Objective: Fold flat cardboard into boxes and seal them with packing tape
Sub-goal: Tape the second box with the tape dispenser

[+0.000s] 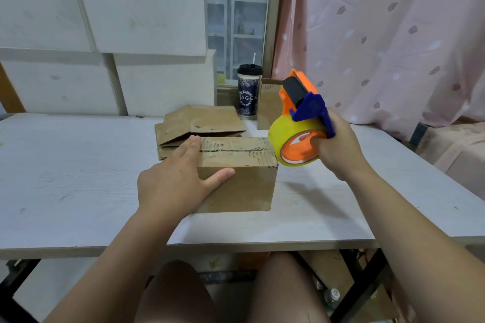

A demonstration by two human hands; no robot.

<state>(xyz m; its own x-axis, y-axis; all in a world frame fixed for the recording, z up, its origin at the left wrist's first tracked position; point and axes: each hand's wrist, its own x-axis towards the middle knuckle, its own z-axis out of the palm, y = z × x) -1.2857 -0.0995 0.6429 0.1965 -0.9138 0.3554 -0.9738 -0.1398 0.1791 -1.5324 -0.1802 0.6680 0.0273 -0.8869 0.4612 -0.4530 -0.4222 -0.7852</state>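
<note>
On the worktop [65, 165] you are bracing the box [244, 186] with your spread left hand [173, 183] while your right hand [338, 149] is gripping the tape dispenser [301, 118] beside it, so press the seam [236, 150] flat.

Lidded cup [248, 92] near pink curtain [380, 34]

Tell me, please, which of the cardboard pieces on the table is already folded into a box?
The box under the left hand: it stands closed, tape along its top seam, while the cardboard pieces behind it lie flat.
</note>
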